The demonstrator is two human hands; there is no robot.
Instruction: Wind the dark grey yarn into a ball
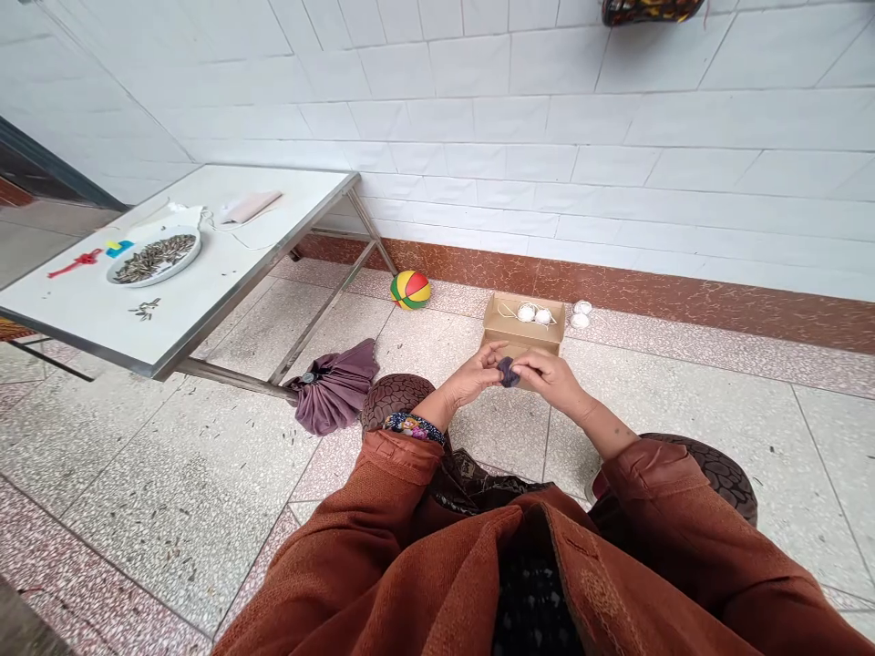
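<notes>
Both hands meet out front, above the knees: the left hand [471, 375] and the right hand [552, 379] pinch a small dark purple piece [507, 371] between them, fingertips curled tight on either side of it. Just beyond sits an open cardboard box [520, 342] with white round items [534, 314] inside, two more lying beside it on the floor. A purple folded umbrella [334, 390] rests by the table [205, 282], near a colourful ball [410, 290] at the wall.

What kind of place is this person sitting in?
Probably a home's tiled yard or utility room: white-tiled wall, speckled floor, a folding table with a plate of seeds, and a toy ball.
</notes>
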